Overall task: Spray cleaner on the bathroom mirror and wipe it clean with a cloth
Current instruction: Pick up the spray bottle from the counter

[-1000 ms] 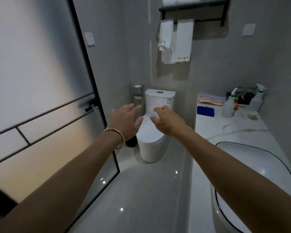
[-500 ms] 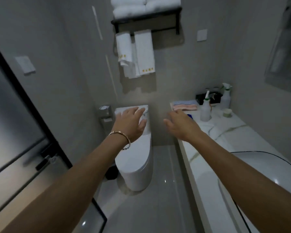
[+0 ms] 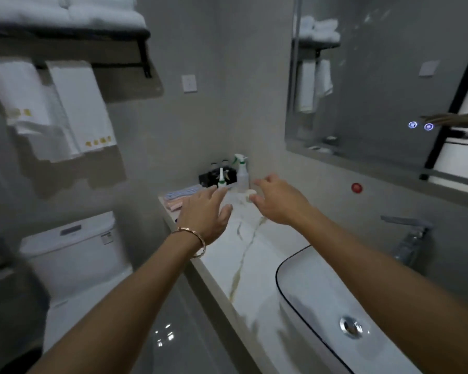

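Zero steps are judged done: left hand (image 3: 206, 211) and right hand (image 3: 277, 199) are held empty, fingers loosely spread, near sprayer (image 3: 241, 174) and cloths (image 3: 177, 197) at the far end of the counter (image 3: 254, 255).

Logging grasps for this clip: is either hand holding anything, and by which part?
Nothing is held: left hand and right hand are open, short of the spray bottle.

free: bare counter (image 3: 254, 247) between basin (image 3: 322, 306) and spray bottle (image 3: 241, 175) | blocked: far corner, black tray (image 3: 210, 177) | right: faucet (image 3: 408, 236)
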`<state>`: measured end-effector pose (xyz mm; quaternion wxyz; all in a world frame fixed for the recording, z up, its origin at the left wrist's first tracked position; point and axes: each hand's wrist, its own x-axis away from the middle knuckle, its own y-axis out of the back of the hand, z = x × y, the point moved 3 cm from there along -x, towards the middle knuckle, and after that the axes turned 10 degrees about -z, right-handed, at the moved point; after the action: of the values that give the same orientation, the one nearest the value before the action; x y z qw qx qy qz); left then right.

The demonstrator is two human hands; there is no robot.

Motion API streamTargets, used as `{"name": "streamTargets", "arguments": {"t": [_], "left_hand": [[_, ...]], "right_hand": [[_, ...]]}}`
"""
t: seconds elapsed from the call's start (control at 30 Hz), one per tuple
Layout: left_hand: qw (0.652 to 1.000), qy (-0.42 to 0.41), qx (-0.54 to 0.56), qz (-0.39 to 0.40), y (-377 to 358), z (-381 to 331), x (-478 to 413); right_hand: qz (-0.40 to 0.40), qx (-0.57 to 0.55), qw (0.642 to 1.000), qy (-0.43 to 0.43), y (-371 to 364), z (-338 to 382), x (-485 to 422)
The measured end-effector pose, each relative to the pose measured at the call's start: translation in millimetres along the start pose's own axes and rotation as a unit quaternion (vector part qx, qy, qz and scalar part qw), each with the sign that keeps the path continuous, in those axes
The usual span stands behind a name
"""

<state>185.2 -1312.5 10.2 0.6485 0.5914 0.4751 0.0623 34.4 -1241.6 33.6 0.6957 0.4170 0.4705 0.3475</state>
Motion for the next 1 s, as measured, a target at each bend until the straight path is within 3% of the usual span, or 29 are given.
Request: {"name": "streamTargets", "arguments": {"t": [0.3,0.43,0.77,1.0], "left_hand": [[1.000,0.031,0.005,-0.003,-64,70,-124],[0.998,0.028,-0.025,0.050,-108,95,-153],[0.995,-0.035,0.031,0.087,-208,130,-241],[0.988,-0.055,0.101,0.099,-283,214,-327]], "right_hand": [[0.012,-0.037,0.999,0.013,-73,-7,-131],[0.046,-0.032,0.998,0.010,-101,-18,-168],[0.089,-0.007,0.991,-0.096,-173,-74,-248],[0.113,-0.028,0.978,-0.175,-257,-72,-350]]}}
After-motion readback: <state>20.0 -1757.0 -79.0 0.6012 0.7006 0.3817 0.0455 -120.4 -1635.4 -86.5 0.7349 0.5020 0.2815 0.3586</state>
